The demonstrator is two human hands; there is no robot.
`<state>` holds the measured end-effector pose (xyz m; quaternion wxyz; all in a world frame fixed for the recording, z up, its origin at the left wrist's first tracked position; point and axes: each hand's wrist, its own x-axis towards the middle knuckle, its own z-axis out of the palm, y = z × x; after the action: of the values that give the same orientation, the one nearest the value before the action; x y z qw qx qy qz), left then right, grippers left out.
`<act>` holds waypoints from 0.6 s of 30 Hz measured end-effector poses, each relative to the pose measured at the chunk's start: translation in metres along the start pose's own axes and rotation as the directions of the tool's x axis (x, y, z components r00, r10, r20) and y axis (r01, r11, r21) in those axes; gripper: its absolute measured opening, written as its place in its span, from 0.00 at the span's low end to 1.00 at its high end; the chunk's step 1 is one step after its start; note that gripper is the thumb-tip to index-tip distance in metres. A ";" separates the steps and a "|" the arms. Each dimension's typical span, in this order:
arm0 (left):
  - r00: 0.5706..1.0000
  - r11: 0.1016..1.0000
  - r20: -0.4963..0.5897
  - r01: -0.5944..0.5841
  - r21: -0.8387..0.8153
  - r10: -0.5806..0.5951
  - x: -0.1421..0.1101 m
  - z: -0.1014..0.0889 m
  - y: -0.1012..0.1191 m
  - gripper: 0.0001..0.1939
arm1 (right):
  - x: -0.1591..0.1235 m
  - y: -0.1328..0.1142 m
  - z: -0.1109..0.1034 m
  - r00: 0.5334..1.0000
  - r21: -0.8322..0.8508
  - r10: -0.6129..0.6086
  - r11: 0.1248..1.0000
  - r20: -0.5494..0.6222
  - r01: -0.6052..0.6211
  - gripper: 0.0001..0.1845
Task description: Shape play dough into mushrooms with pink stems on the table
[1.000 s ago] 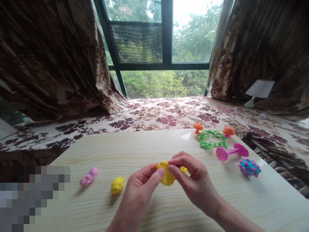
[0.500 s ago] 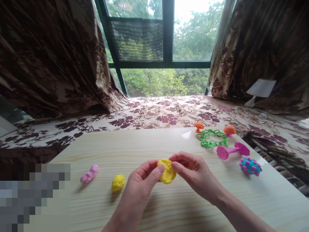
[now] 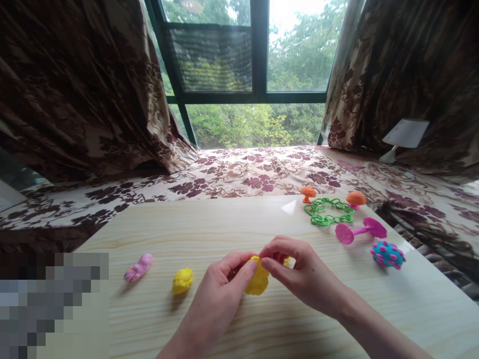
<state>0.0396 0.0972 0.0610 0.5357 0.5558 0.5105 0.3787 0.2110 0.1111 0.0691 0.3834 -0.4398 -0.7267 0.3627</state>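
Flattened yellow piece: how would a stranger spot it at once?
Start at the window, then come down to the pale table. There, the left hand and right hand pinch the flattened yellow piece near its top edge. Unlike the rounder yellow lump resting on the table to the left, it is held in fingertips.

I see a pale table (image 3: 194, 224) bearing a pink lump (image 3: 138, 268) and yellow lump (image 3: 182, 280), lower left; mushrooms (image 3: 308, 192), green chain (image 3: 320, 220), dumbbell (image 3: 360, 231) and blue lump (image 3: 388, 255), right.

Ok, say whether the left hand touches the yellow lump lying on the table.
Apart: the head view shows tabletop between left hand and yellow lump.
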 end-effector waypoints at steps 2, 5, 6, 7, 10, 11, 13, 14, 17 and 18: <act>1.000 0.994 0.003 0.002 0.110 -0.003 0.000 0.000 -0.003 0.16 | 0.000 0.001 -0.002 0.999 -0.099 -0.001 0.995 0.043 0.005 0.07; 0.999 0.946 -0.015 -0.025 0.323 0.032 -0.001 0.000 -0.007 0.14 | -0.005 -0.001 -0.008 0.999 -0.181 0.019 0.983 0.048 -0.010 0.09; 0.997 0.917 -0.023 -0.060 0.394 0.075 -0.002 -0.001 -0.008 0.13 | -0.010 -0.003 -0.011 0.999 -0.205 0.017 0.979 0.047 -0.007 0.09; 0.990 0.882 -0.034 -0.107 0.460 0.138 -0.003 -0.001 -0.009 0.12 | -0.016 -0.004 -0.013 0.999 -0.230 0.013 0.973 0.050 -0.001 0.10; 0.925 0.731 -0.025 -0.284 0.620 0.380 -0.009 0.001 -0.011 0.11 | -0.040 -0.003 -0.018 0.998 -0.288 0.015 0.958 0.057 0.002 0.10; 0.900 0.672 0.016 -0.337 0.660 0.435 -0.011 0.003 -0.012 0.12 | -0.049 -0.002 -0.018 0.999 -0.293 0.020 0.956 0.050 -0.005 0.10; 0.874 0.566 0.128 -0.409 0.716 0.469 -0.019 0.007 -0.013 0.14 | -0.066 0.001 -0.016 0.999 -0.283 0.032 0.959 0.030 -0.022 0.11; 0.867 0.527 0.177 -0.432 0.732 0.466 -0.023 0.010 -0.013 0.15 | -0.073 0.002 -0.015 0.999 -0.269 0.032 0.963 0.020 -0.026 0.11; 0.843 0.443 0.246 -0.474 0.761 0.479 -0.039 0.015 -0.011 0.17 | -0.089 0.000 -0.008 1.000 -0.222 0.009 0.975 -0.023 -0.014 0.13; 0.833 0.419 0.255 -0.483 0.769 0.492 -0.043 0.016 -0.010 0.17 | -0.091 -0.001 -0.006 0.999 -0.209 0.000 0.978 -0.041 -0.009 0.14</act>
<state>0.0453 0.0507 0.0543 0.0866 0.8575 0.4441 0.2448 0.2449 0.0281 0.0504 0.3491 -0.4867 -0.7517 0.2761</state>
